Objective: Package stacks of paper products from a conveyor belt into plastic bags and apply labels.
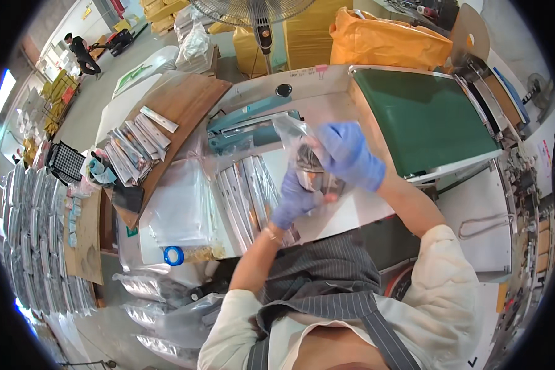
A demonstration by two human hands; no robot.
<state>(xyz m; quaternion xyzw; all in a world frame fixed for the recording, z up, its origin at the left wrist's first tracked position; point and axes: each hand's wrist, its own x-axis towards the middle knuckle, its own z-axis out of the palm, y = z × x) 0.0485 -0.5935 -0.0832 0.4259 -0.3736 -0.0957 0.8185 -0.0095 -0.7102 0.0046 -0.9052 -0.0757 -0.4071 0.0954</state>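
Note:
Both my hands wear blue-purple gloves and are raised over the white work table (364, 213). A clear plastic bag (285, 126) is between them, with a dark printed packet (311, 176) that looks to be inside it; motion blurs its details. My left hand (296, 200) grips the packet low on its near side. Higher up, my right hand (351, 154) is closed on the bag's upper right part, fingertips partly hidden. Behind them lies a teal bar heat sealer (246, 126). Several flat silvery packets (243, 191) lie left of my left hand, near a stack of clear bags (176, 206).
To the right is a green conveyor belt (422, 120). A blue tape roll (173, 256) sits at the table's front left. More packets (139, 145) rest on a brown board (197, 92). A fan (263, 37) and an orange sack (388, 43) stand behind; a person (82, 52) walks far left.

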